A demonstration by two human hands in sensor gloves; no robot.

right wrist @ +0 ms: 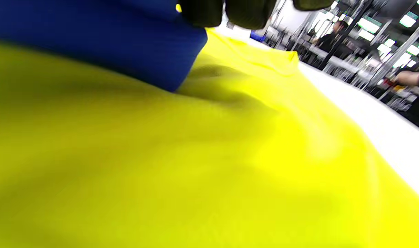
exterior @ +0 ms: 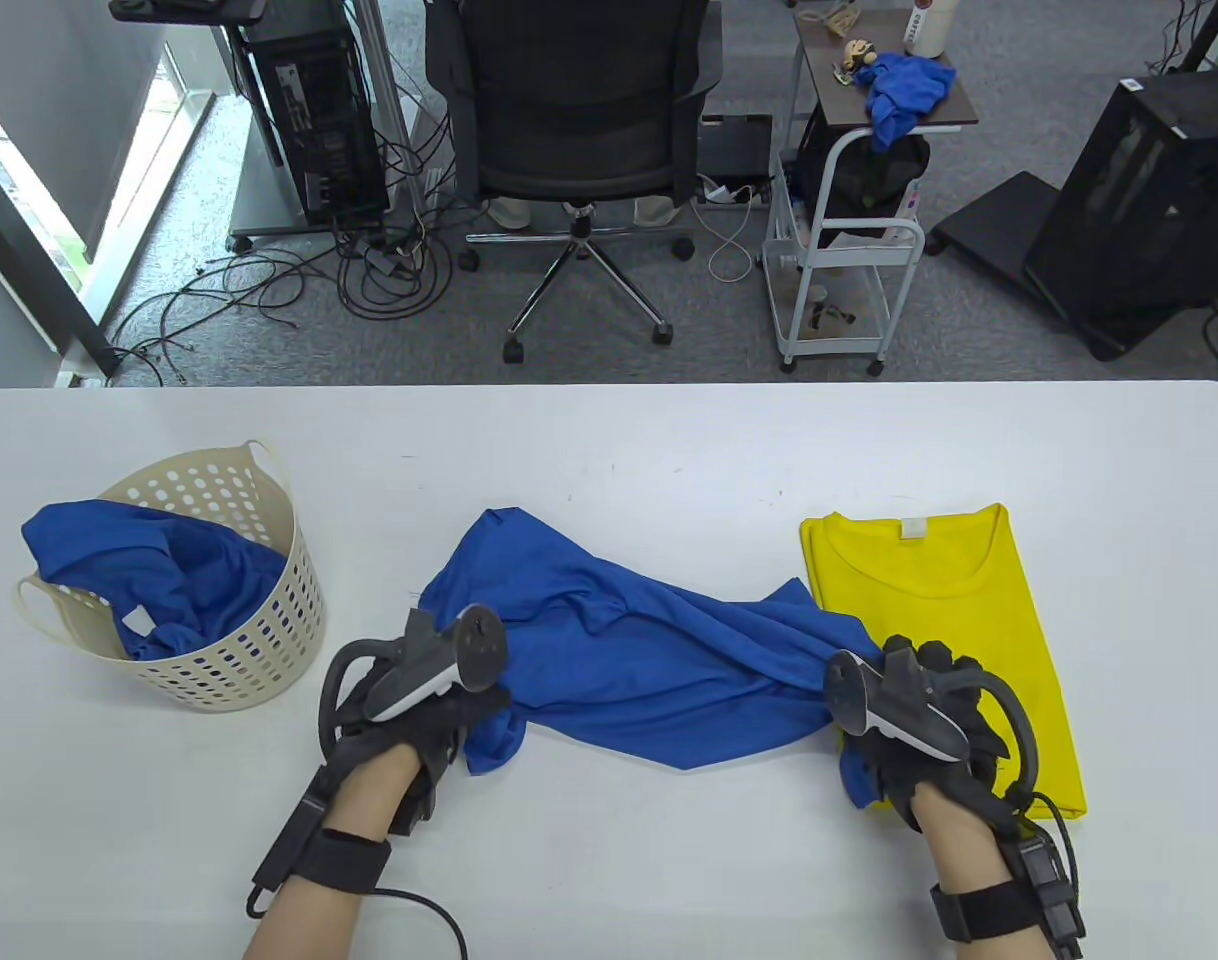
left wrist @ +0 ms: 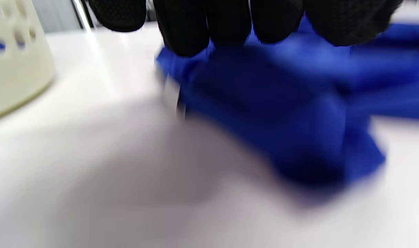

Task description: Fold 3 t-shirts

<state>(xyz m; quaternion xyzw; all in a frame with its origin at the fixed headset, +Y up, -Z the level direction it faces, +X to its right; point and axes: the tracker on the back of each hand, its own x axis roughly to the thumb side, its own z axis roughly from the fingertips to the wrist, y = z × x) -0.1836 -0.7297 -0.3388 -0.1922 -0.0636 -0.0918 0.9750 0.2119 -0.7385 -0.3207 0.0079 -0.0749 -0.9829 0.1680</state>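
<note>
A blue t-shirt (exterior: 619, 660) lies crumpled and stretched across the middle of the white table (exterior: 669, 440). My left hand (exterior: 439, 715) grips its left end; in the left wrist view my fingers (left wrist: 230, 24) close on the blue cloth (left wrist: 281, 120). My right hand (exterior: 894, 720) grips its right end, over the folded yellow t-shirt (exterior: 954, 610). In the right wrist view the blue cloth (right wrist: 109, 38) hangs from my fingers (right wrist: 237, 12) above the yellow shirt (right wrist: 195, 155). Another blue t-shirt (exterior: 159, 575) sits in the basket.
A cream perforated laundry basket (exterior: 259, 640) stands at the left of the table, also seen in the left wrist view (left wrist: 16, 58). Beyond the far table edge are an office chair (exterior: 579, 110) and a white cart (exterior: 849, 230).
</note>
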